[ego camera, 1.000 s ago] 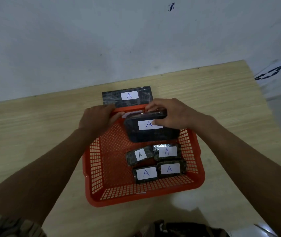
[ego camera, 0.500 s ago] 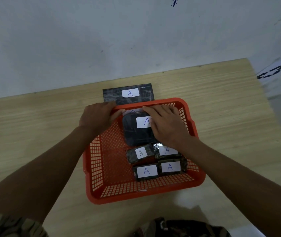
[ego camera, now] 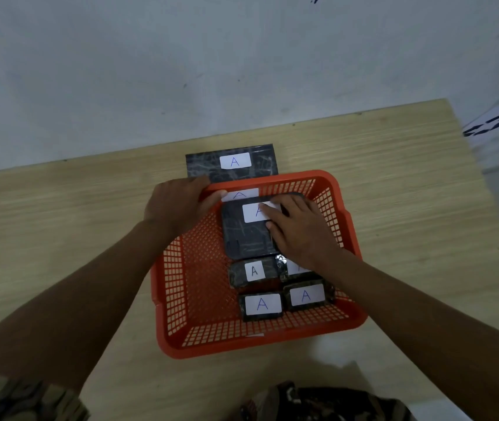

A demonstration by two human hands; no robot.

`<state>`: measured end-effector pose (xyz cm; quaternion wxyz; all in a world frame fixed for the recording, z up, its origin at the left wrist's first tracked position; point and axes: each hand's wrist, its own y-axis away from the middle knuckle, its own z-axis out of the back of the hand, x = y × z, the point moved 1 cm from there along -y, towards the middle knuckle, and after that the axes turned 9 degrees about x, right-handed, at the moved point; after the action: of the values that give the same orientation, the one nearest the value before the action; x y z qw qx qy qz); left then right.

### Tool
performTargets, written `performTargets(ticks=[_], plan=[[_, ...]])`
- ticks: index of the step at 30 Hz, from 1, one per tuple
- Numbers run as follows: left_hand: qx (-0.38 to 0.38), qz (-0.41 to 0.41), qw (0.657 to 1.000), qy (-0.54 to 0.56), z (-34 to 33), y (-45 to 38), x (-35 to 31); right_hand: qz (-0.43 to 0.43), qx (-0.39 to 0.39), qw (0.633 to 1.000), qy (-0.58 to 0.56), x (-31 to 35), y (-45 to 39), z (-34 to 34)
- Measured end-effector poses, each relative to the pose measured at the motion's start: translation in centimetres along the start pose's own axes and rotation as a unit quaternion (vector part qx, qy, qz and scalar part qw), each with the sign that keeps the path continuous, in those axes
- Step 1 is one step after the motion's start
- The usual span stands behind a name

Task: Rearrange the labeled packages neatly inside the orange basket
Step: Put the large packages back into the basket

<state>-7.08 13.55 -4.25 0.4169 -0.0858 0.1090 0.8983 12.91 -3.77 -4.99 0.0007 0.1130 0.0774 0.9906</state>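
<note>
inside the orange basket [ego camera: 345, 220], the right hand [ego camera: 298, 232] presses flat, fingers released, on the large package [ego camera: 246, 238], while the left hand [ego camera: 175, 208] grasps the basket's far rim.

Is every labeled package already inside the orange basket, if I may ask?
No, one flat dark package lies on the table behind the orange basket, outside its far rim.

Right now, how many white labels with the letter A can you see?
7: one behind the basket, one at the far wall, one under the fingers, four near. More may hide.
</note>
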Motion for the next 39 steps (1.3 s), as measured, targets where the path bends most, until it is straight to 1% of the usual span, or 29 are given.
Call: performTargets(ticks=[2, 4, 5, 6, 8, 9, 10, 14, 17, 20, 24, 27, 29, 31, 33, 35, 37, 39], plan=[[0.006, 0.006, 1.0, 0.013, 0.1, -0.1, -0.1, -0.012, -0.06, 0.998, -0.034, -0.4, 0.0, 0.6], [0.009, 0.017, 0.999, 0.049, 0.6, -0.5, -0.3, -0.059, -0.139, 0.988, -0.041, -1.4, 0.2, 1.5], [0.004, 0.028, 0.997, 0.069, 1.0, -1.0, -0.5, -0.089, -0.165, 0.982, -0.039, -1.9, 0.4, 2.0], [-0.007, 0.042, 0.996, 0.082, 1.4, -1.6, -0.7, -0.114, -0.175, 0.977, -0.037, -2.2, 0.6, 2.3], [-0.028, 0.085, 0.991, 0.098, 2.2, -3.4, -0.9, -0.156, -0.157, 0.975, -0.027, -2.5, 0.9, 2.6], [-0.027, 0.113, 0.987, 0.11, 2.4, -4.5, -0.9, -0.176, -0.139, 0.974, -0.027, -2.5, 1.0, 2.7], [-0.009, 0.143, 0.982, 0.124, 2.4, -5.4, -0.7, -0.197, -0.123, 0.972, -0.034, -2.4, 1.0, 2.7], [0.154, 0.239, 0.948, 0.141, 1.2, -8.1, 0.0, -0.261, -0.07, 0.96, -0.077, -2.6, 1.0, 3.0], [0.207, 0.283, 0.928, 0.13, 0.6, -9.3, 0.7, -0.289, -0.052, 0.945, -0.144, -3.7, 1.1, 3.6], [0.221, 0.277, 0.929, 0.103, 0.3, -9.6, 1.2, -0.308, -0.042, 0.928, -0.206, -5.0, 1.5, 3.8], [0.224, 0.266, 0.933, 0.091, 0.7, -9.4, 1.2, -0.343, -0.01, 0.913, -0.22, -6.1, 1.3, 3.8], [0.24, 0.252, 0.929, 0.125, 0.9, -9.3, 1.2, -0.36, 0.019, 0.906, -0.22, -6.2, 1.2, 3.5], [0.244, 0.237, 0.924, 0.175, 0.5, -8.9, 1.2, -0.363, 0.017, 0.907, -0.213, -6.0, 1.2, 3.3], [0.252, 0.213, 0.922, 0.201, 0.3, -8.6, 1.0, -0.363, 0.01, 0.907, -0.211, -5.8, 1.2, 3.2], [0.247, 0.187, 0.93, 0.197, 0.3, -8.6, 0.8, -0.365, 0.005, 0.907, -0.212, -5.8, 1.2, 3.2], [0.219, 0.173, 0.944, 0.175, 0.8, -8.5, 0.4, -0.363, 0.0, 0.907, -0.212, -5.9, 1.2, 3.0], [0.142, 0.164, 0.967, 0.135, 1.4, -8.1, 0.2, -0.358, -0.005, 0.909, -0.215, -5.9, 1.2, 3.0], [0.026, 0.182, 0.976, 0.121, 2.5, -7.3, -0.1, -0.354, -0.004, 0.91, -0.218, -5.9, 1.2, 3.1]])
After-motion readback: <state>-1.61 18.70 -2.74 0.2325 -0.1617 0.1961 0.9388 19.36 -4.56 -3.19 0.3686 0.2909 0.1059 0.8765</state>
